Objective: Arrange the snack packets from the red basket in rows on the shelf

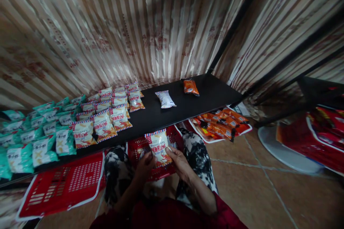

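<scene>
A white-and-orange snack bag (158,142) with a striped top edge and red lettering is held upright between my hands, over a red basket (176,139) at my knees. My right hand (179,161) pinches the bag's right side, thumb across its front. At the lower left edge of the bag, my left hand (146,164) is closed with curled fingers; its fingertips are partly hidden. Matching snack bags (104,125) stand in rows on the black shelf (145,120) ahead. Farther right on that shelf lie a bag turned pale side up (165,99) and an orange packet (191,87).
Teal snack bags (44,150) fill the shelf's left end. Below it sits another red basket (67,186); a basket of orange packets (220,123) is at right. Black metal posts (236,25) and a striped curtain (150,32) stand behind. Red packages (322,128) are far right.
</scene>
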{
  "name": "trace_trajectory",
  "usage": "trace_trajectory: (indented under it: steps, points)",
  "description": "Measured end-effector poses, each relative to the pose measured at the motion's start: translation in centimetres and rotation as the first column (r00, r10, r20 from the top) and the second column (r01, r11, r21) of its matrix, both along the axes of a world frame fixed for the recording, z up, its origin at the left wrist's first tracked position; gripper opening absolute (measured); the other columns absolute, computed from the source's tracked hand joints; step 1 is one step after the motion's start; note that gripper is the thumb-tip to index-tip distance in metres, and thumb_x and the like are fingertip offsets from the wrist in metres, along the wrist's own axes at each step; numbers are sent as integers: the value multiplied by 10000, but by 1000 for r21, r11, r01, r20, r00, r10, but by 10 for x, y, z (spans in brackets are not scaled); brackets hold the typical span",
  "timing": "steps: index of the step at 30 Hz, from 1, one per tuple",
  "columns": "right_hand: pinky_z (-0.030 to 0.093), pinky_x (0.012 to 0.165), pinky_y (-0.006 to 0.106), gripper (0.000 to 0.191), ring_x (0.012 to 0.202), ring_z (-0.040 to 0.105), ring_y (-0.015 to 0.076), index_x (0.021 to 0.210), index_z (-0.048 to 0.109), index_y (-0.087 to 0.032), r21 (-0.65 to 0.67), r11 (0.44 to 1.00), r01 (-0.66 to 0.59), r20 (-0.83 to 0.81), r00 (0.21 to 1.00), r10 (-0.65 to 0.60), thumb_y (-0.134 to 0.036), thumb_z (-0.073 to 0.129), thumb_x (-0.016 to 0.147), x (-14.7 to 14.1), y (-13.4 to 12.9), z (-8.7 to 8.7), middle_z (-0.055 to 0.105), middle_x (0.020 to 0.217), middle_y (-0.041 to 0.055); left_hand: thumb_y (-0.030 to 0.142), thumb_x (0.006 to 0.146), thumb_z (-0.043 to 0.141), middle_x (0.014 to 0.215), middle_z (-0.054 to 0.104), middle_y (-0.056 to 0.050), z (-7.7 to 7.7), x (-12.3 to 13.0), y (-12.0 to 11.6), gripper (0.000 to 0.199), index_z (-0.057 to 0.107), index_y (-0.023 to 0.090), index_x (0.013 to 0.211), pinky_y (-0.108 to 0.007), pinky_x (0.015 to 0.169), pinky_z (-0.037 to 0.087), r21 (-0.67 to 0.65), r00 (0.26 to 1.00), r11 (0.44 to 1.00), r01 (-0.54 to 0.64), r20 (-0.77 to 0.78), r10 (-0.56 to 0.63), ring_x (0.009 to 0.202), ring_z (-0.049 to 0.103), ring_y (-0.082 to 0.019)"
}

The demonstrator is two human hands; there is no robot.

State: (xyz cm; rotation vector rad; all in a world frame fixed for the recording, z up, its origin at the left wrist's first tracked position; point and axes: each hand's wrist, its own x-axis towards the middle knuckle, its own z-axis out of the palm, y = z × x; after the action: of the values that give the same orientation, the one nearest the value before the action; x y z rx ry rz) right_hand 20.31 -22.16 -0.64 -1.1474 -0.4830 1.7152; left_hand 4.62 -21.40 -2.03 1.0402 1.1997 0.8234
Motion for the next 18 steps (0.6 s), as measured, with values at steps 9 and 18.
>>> trace_trajectory:
  steps: [9,18]
  points:
    - [527,770,387,508,831,674,252,1004,631,-200,-10,999,-45,99,994,46,-475,748,593,-2,5,0,715,837,54,495,687,616,870,708,-67,-14,-7,8,395,610,159,896,-349,782,504,16,998,999,-37,55,36,825,649,-223]
    - [472,863,424,531,834,663,254,932,663,-185,92,972,-217,255,949,188,-525,766,538,-2,13,2,714,852,64,514,689,605,857,708,-65,-11,-12,13,397,604,161,872,-355,764,516,25,998,998,-53,33,52,848,652,-236]
